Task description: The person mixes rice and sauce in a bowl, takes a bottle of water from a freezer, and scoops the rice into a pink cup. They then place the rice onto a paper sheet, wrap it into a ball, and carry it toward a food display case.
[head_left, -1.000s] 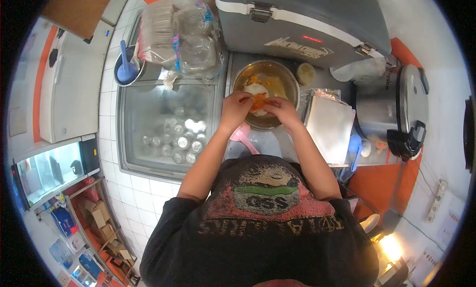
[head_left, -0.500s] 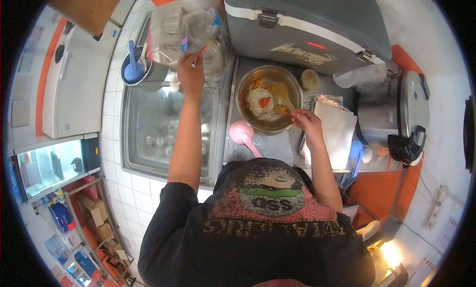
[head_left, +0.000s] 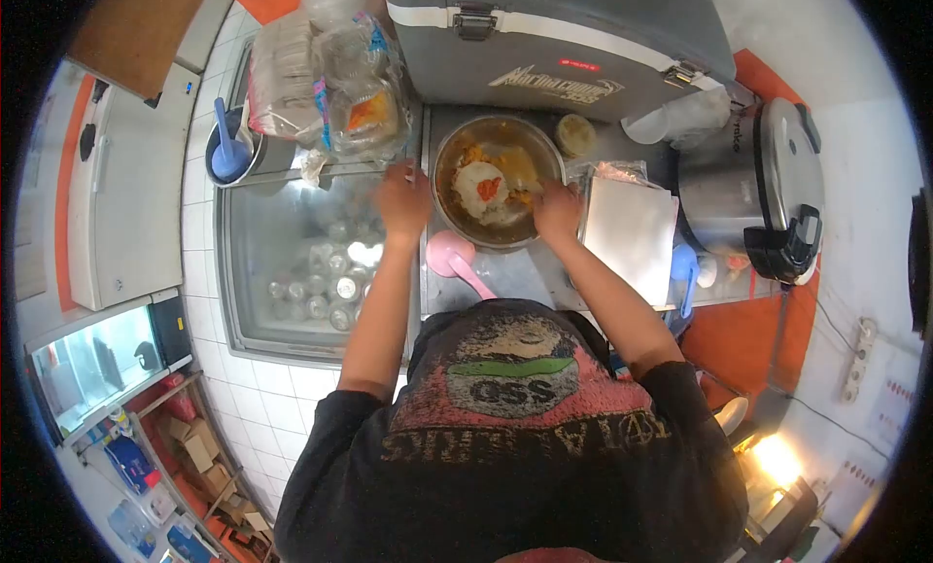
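Note:
A steel mixing bowl [head_left: 449, 218] sits on the metal counter in front of me, with white rice [head_left: 476, 189], a dab of red paste and yellow-orange food inside. My right hand [head_left: 557, 213] is closed at the bowl's right rim, around the handle of a pale, see-through spoon [head_left: 523, 170] whose head rests in the food. Just left of the bowl, my left hand [head_left: 403, 203] hovers with fingers a little apart and nothing visible in them. Beyond it, an orange piece [head_left: 369, 112] lies on the clear plastic tubs [head_left: 360, 72] in a bag.
A pink ladle [head_left: 450, 254] lies below the bowl. Behind stands a big grey cooler box [head_left: 544, 52]. To the right are a small jar [head_left: 575, 135], white paper sheets [head_left: 632, 232] and a rice cooker [head_left: 734, 189]. A glass-topped chest with cans [head_left: 311, 296] is at left.
My left hand has come back from the bagged tubs toward the bowl, leaving the orange piece on them. My right hand has shifted slightly further over the bowl's rim. The view has shifted too.

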A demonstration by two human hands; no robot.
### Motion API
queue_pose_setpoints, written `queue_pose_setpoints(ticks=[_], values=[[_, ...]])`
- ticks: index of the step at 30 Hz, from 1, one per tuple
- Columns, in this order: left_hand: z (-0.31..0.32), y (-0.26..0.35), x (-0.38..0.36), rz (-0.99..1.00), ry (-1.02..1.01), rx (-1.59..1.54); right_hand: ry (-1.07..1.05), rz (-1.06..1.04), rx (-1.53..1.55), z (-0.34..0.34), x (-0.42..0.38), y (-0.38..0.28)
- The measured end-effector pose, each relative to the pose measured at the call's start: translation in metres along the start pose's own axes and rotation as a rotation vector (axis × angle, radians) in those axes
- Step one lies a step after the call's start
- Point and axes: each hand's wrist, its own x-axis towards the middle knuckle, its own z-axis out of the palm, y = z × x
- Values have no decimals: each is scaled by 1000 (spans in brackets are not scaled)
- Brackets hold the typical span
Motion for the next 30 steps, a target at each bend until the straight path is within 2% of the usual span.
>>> queue_pose_setpoints(ticks=[2,4,5,7,8,10,11,13,20,22,25,26,28,29,30], values=[[14,0,-16,-8,-48,-11,56,-48,-78,3,5,3],[20,2,-24,-137,-191,-128,-49,-46,-67,-15,16,0],[21,1,-25,-145,-188,-131,-53,-52,-73,-25,21,-1],[21,-2,-22,-94,-159,-158,-157,140,165,-44,31,4],[24,-7,-21,-100,-156,-159,-161,135,161,-53,33,8],[30,-20,-19,-71,-157,-197,-283,73,448,-64,36,16],[34,-25,-20,-73,-158,-197,-285,73,447,-62,35,16],[37,-29,-19,-344,-269,-397,-322,-166,383,-55,32,13],[47,-46,-21,-350,-267,-505,-267,-171,48,4,22,-40],[44,-48,-18,-490,-365,-627,-351,-54,-144,11,21,-48],[43,-43,-22,-520,-302,-691,-468,-103,-137,-15,31,-48],[44,-43,-21,-517,-298,-695,-464,-107,-140,-29,38,-48],[44,-47,-21,-557,-329,-672,-587,-128,-169,-54,55,-50],[44,-46,-22,-562,-326,-675,-590,-132,-174,-63,64,-55],[40,-41,-22,-607,-326,-711,-493,-135,-100,-71,71,-60]])
